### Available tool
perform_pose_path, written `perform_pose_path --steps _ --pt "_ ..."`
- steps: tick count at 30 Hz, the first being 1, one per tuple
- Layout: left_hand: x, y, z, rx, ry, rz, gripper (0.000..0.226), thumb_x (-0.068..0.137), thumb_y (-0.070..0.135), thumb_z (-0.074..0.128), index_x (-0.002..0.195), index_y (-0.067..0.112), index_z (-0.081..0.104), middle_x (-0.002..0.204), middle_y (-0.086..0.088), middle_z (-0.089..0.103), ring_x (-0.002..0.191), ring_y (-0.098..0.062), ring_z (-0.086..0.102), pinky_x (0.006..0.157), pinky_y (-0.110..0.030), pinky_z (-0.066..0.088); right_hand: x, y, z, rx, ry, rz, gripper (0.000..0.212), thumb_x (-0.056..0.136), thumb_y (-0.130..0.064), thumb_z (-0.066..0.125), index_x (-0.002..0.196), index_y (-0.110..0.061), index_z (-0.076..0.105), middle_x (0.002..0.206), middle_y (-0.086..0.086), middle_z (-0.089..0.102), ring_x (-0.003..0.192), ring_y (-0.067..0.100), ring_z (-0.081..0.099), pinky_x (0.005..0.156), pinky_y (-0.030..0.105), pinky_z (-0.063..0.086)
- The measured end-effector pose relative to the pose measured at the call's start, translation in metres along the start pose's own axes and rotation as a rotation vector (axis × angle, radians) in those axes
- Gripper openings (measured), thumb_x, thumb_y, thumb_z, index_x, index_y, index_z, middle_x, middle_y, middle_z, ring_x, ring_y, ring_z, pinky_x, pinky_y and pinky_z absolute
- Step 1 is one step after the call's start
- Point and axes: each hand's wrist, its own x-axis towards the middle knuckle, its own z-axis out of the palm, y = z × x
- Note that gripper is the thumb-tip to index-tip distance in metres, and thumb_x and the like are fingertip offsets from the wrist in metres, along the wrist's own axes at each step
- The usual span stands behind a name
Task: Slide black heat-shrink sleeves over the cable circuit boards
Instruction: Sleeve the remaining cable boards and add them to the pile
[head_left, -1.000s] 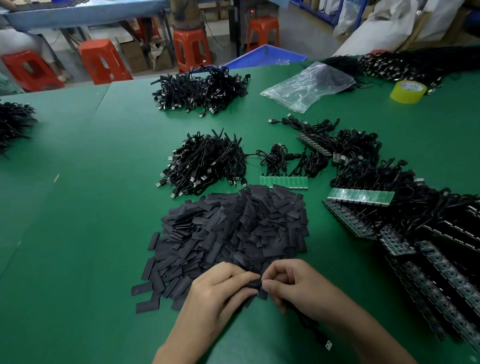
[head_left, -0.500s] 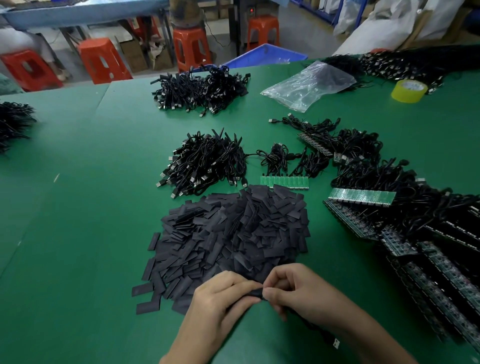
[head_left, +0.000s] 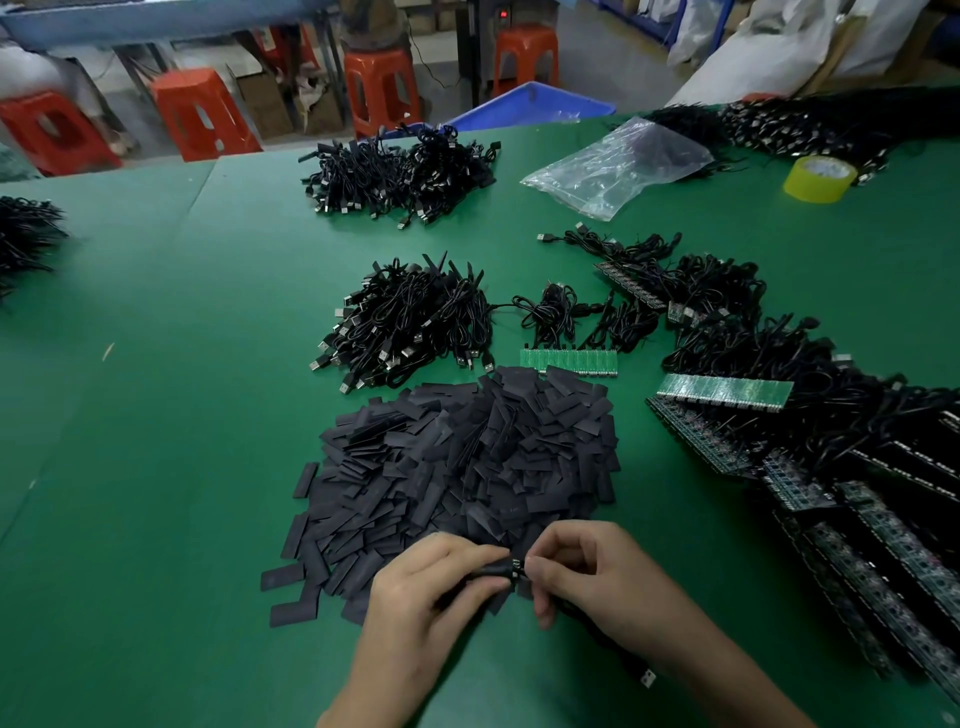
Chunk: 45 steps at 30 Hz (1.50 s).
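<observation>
Left hand (head_left: 426, 597) still pinched heat-shrink sleeve (head_left: 485, 570), right hand (head_left: 592, 577) pinched circuit board (head_left: 515, 565); barely moved, sleeving probably mid-slide.

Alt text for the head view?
On a green table, the left hand pinches a black heat-shrink sleeve while the right hand holds a cable's circuit board at its mouth. A pile of loose sleeves lies just beyond, with bundled USB cables and green board strips behind.

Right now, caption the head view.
Left hand pinches a black heat-shrink sleeve, right hand pinches a cable circuit board at its end, beside the sleeve pile on a green table.
</observation>
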Motion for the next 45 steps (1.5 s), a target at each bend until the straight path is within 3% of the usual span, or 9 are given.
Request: perform_pose_path --steps 8,14,20,28,32,36,40,42,45 --pt "-0.003 -0.002 0.003 0.027 -0.016 0.028 0.019 0.091 0.03 0.075 0.106 0.018 0.079 0.097 0.014 0.069 0.089 -0.003 0.066 0.077 -0.02 0.052 0.0 0.002 0.004 -0.062 -0.003 -0.022 0.013 0.094 -0.02 0.065 0.082 -0.018 0.067 0.07 0.007 0.073 0.064 0.019 0.07 0.069 0.03 0.055" --pt "-0.005 0.004 0.008 0.012 0.255 -0.154 0.042 0.074 0.034 0.086 0.113 0.021 0.076 0.097 0.012 0.069 0.087 -0.008 0.068 0.084 -0.012 0.048 0.002 0.004 0.009 0.015 0.072 -0.045 0.015 0.098 -0.018 0.064 0.084 -0.016 0.068 0.075 0.01 0.075 0.067 0.02 0.07 0.072 0.03 0.055" --pt "-0.005 0.01 0.019 -0.066 0.387 -0.199 0.033 0.073 0.023 0.084 0.106 0.024 0.076 0.091 0.012 0.07 0.08 -0.01 0.07 0.079 -0.016 0.052 0.002 0.005 0.015 0.12 0.135 -0.05 0.013 0.1 -0.011 0.063 0.089 -0.006 0.066 0.074 0.014 0.075 0.068 0.023 0.072 0.069 0.023 0.053" --pt "-0.004 0.012 0.025 -0.172 0.389 -0.243 0.029 0.079 0.028 0.078 0.108 0.025 0.077 0.093 0.009 0.072 0.082 -0.014 0.072 0.079 -0.02 0.054 0.001 0.009 0.019 0.11 0.152 -0.043 0.014 0.101 -0.012 0.062 0.088 -0.006 0.064 0.074 0.012 0.075 0.069 0.024 0.073 0.073 0.027 0.055" --pt "-0.002 0.013 0.022 -0.188 0.348 -0.266 0.032 0.082 0.022 0.077 0.114 0.029 0.077 0.095 0.008 0.074 0.085 -0.013 0.072 0.08 -0.018 0.054 0.001 0.01 0.021 0.191 0.141 -0.029 0.014 0.101 -0.01 0.06 0.089 -0.003 0.064 0.076 0.015 0.076 0.072 0.026 0.074 0.073 0.025 0.055" --pt "-0.001 0.021 0.027 -0.504 0.206 -0.54 0.062 0.085 0.012 0.079 0.138 0.039 0.06 0.111 0.001 0.076 0.098 -0.016 0.074 0.089 -0.022 0.056 0.005 0.003 0.022 0.351 0.24 -0.065 0.016 0.098 -0.012 0.064 0.086 -0.003 0.068 0.079 0.017 0.076 0.073 0.022 0.073 0.072 0.022 0.055" --pt "0.003 0.035 0.039 -0.561 -0.018 -0.589 0.055 0.075 0.031 0.078 0.12 0.059 0.065 0.077 0.011 0.068 0.068 -0.003 0.057 0.077 -0.013 0.048 0.011 -0.008 0.016 0.44 0.392 -0.127 0.013 0.096 -0.013 0.066 0.086 -0.006 0.07 0.083 0.014 0.077 0.078 0.021 0.075 0.071 0.021 0.057" --pt "0.01 0.033 0.039 -0.546 -0.049 -0.592 0.055 0.079 0.02 0.079 0.115 0.061 0.066 0.068 0.01 0.06 0.063 -0.004 0.048 0.069 -0.016 0.044 0.016 -0.011 0.013 0.47 0.393 -0.163 0.011 0.098 -0.011 0.064 0.093 -0.002 0.068 0.087 0.014 0.078 0.085 0.025 0.077 0.074 0.023 0.059" --pt "0.033 0.024 0.027 -0.444 -0.12 -0.544 0.05 0.087 0.008 0.078 0.11 0.051 0.072 0.071 0.008 0.065 0.067 -0.005 0.055 0.069 -0.02 0.048 0.023 -0.013 0.004 0.381 0.457 -0.244 0.008 0.096 -0.013 0.066 0.1 -0.008 0.07 0.095 0.007 0.08 0.094 0.02 0.076 0.081 0.021 0.058"
